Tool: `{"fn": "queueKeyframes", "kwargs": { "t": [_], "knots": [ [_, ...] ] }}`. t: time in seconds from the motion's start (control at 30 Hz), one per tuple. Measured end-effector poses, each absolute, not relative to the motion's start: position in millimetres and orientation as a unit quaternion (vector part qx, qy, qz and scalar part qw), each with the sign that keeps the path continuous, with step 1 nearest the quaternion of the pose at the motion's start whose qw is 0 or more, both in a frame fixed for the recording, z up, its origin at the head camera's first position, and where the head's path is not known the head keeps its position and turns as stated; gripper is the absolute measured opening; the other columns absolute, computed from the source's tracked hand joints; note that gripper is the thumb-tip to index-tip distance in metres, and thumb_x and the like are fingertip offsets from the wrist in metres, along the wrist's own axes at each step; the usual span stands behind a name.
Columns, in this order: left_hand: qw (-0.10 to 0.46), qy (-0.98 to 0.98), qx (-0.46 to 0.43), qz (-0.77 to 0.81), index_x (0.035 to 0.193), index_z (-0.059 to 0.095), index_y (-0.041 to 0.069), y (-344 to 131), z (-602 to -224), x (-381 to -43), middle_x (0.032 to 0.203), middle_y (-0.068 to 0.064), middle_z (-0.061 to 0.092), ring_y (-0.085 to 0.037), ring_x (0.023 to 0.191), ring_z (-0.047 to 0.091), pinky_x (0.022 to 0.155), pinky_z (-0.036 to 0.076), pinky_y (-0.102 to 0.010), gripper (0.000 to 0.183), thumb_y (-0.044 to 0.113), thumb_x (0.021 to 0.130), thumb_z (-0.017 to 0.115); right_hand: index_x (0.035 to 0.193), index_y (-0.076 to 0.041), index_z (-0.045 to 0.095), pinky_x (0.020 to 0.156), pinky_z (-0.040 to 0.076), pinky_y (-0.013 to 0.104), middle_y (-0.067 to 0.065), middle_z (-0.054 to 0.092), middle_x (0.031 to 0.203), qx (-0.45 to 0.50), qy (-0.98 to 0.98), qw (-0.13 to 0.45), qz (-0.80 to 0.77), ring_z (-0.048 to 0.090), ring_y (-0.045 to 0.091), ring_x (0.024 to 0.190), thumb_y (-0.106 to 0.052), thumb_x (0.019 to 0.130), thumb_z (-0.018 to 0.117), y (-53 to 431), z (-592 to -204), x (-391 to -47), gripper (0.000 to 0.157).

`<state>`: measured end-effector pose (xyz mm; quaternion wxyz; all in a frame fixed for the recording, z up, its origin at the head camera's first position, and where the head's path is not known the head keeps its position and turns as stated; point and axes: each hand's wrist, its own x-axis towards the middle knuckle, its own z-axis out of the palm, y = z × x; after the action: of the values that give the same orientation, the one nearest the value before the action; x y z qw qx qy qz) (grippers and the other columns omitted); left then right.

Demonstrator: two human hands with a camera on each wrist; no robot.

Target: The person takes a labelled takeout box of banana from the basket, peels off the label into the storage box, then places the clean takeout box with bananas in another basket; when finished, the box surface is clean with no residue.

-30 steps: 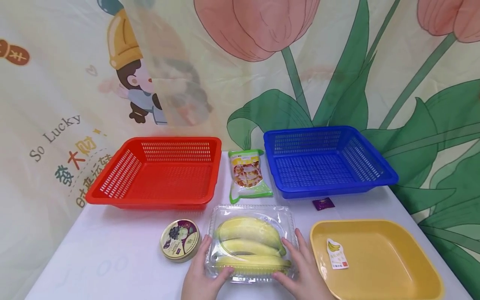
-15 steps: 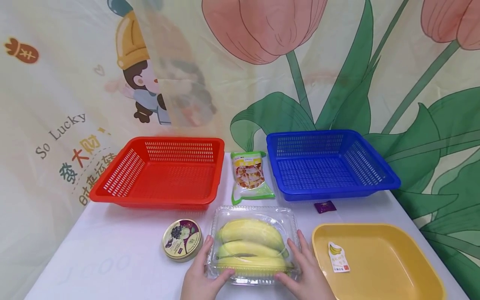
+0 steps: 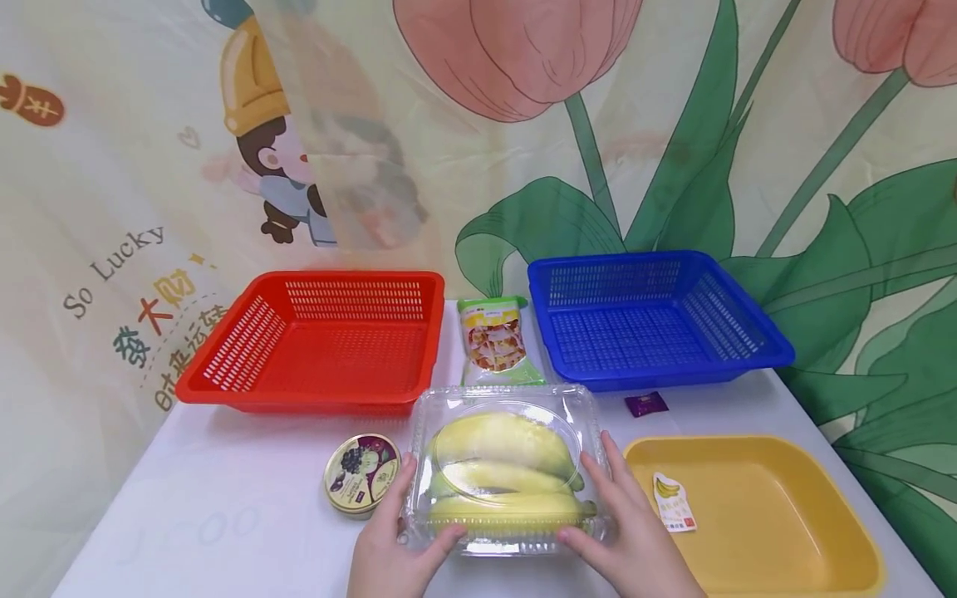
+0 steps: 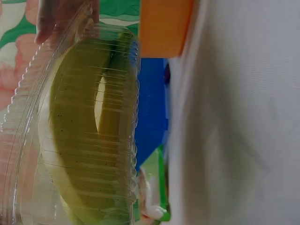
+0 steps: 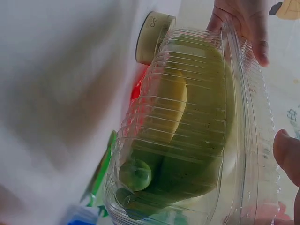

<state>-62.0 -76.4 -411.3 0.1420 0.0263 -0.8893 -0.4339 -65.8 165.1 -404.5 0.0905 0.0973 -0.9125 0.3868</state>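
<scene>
A clear plastic clamshell box with several bananas inside is held between both hands, its lid down. My left hand grips the left side, thumb over the front edge. On the right side, my right hand grips it the same way. Both wrist views show the box raised off the white cloth, with a gap and shadow under it. Just left of the left hand stands a round tin with fruit printed on its lid. The yellow tray is close to the right hand and holds a banana-picture card.
A red basket stands at the back left and a blue basket at the back right. Between them lies a green-edged food packet, its lower end hidden by the box. A small purple packet lies before the blue basket.
Both hands have raised the box of bananas from the table. It now looks larger and higher in the head view and overlaps the food packet's lower end.
</scene>
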Motion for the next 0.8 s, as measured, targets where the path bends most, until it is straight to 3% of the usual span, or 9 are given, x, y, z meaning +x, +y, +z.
{"fn": "queueKeyframes", "kwargs": {
  "t": [0.1,0.2,0.37,0.63,0.8],
  "knots": [
    [0.146,-0.885,0.029,-0.441,0.131,0.047,0.013,-77.1,-402.5,-62.0,0.134,-0.006,0.05,-0.021,0.112,0.054,0.072,0.052,-0.026,0.084,0.038,0.059,0.082,0.133,-0.004,0.044,0.089,0.037,0.064,0.018,0.02,0.149,0.106,-0.911,0.086,0.39,0.03,0.047,0.128,-0.034,0.07,0.076,164.5,-391.4,-67.2,0.077],
    [0.134,-0.883,0.022,-0.45,0.133,0.045,0.013,-82.3,-391.3,-65.8,0.136,-0.006,0.048,-0.024,0.118,0.051,0.079,0.054,-0.036,0.082,0.038,0.063,0.08,0.134,-0.004,0.043,0.088,0.038,0.065,0.019,0.018,0.15,0.116,-0.91,0.093,0.387,0.033,0.048,0.126,-0.033,0.072,0.075,160.7,-379.3,-71.1,0.076],
    [0.121,-0.877,0.006,-0.465,0.136,0.04,0.017,-95.4,-370.4,-81.3,0.14,-0.003,0.043,-0.024,0.125,0.043,0.09,0.047,-0.049,0.081,0.038,0.068,0.078,0.137,-0.004,0.038,0.088,0.04,0.063,0.014,0.011,0.152,0.125,-0.91,0.097,0.384,0.032,0.047,0.127,-0.033,0.075,0.072,150.5,-354.8,-82.9,0.076],
    [0.119,-0.874,0.009,-0.471,0.137,0.037,0.02,-113.9,-346.6,-108.7,0.142,-0.001,0.041,-0.024,0.128,0.041,0.096,0.042,-0.05,0.081,0.038,0.069,0.077,0.14,-0.004,0.032,0.095,0.038,0.056,0.008,0.002,0.154,0.119,-0.908,0.048,0.398,0.017,0.04,0.137,-0.031,0.077,0.071,133.8,-326.4,-116.4,0.078],
    [0.125,-0.883,0.002,-0.453,0.14,0.033,0.021,-132.1,-338.1,-126.7,0.144,-0.001,0.038,-0.028,0.129,0.039,0.092,0.044,-0.052,0.08,0.042,0.073,0.072,0.14,-0.005,0.033,0.101,0.035,0.052,0.009,0.002,0.154,0.112,-0.901,0.03,0.417,0.013,0.036,0.139,-0.028,0.077,0.072,115.6,-320.1,-141.2,0.078]
  ]
}}
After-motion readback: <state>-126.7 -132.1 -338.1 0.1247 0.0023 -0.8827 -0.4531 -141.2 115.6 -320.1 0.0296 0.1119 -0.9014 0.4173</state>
